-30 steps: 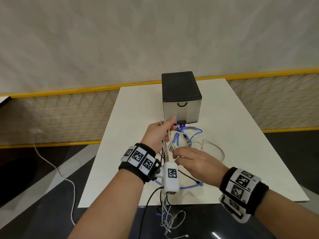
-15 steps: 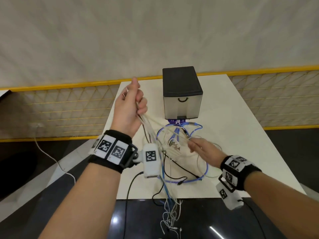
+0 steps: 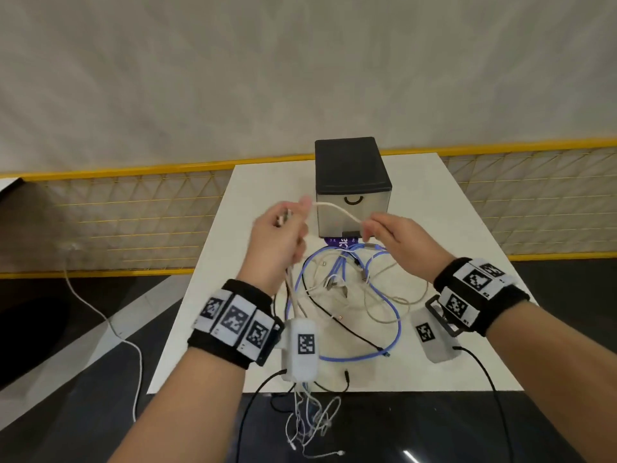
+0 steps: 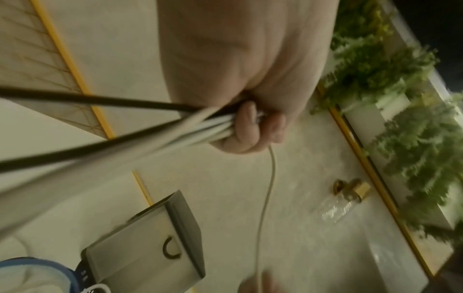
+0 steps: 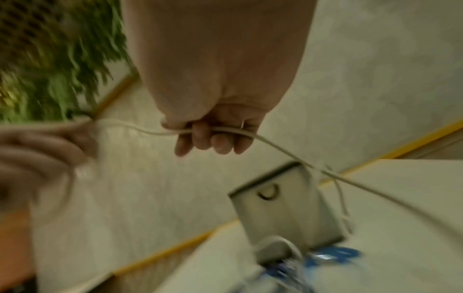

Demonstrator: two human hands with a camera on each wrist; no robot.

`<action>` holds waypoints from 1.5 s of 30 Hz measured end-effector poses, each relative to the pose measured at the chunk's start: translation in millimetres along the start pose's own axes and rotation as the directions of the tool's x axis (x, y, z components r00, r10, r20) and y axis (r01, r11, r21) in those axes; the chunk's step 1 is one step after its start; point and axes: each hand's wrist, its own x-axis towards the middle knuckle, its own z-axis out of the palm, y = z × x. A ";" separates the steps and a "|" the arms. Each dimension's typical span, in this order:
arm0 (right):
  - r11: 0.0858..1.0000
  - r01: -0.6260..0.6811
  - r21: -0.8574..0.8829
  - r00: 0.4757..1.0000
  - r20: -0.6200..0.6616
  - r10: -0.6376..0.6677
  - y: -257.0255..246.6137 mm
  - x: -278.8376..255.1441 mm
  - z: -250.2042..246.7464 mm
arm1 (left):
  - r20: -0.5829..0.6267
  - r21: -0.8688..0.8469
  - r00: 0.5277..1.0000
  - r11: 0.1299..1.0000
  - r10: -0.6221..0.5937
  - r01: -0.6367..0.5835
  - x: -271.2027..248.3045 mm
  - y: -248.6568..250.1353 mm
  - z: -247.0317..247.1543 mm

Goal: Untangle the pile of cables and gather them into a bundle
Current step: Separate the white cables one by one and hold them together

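Since half a second ago the left hand [image 3: 278, 235] has dropped from high on the left to meet the right hand [image 3: 399, 240], which has risen off the table [image 3: 467, 248]; both now hang in front of the drawer box [image 3: 352, 185]. Left fingers clench a bunch of white and black cables [image 4: 190, 126]; right fingers curl round one cream cable [image 3: 337, 211] stretched between the two hands. Below them, before the drawer box, blue, white and black loose cables [image 3: 350, 295] sprawl tangled, some trailing over the table's near edge. Bare tabletop lies either side of the box.
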 end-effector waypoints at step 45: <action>0.918 0.332 -0.214 0.932 -0.076 -0.355 -37.7 7.5 -18.1 | 0.201 0.679 0.872 0.579 0.446 -0.452 -12.5 13.6 9.8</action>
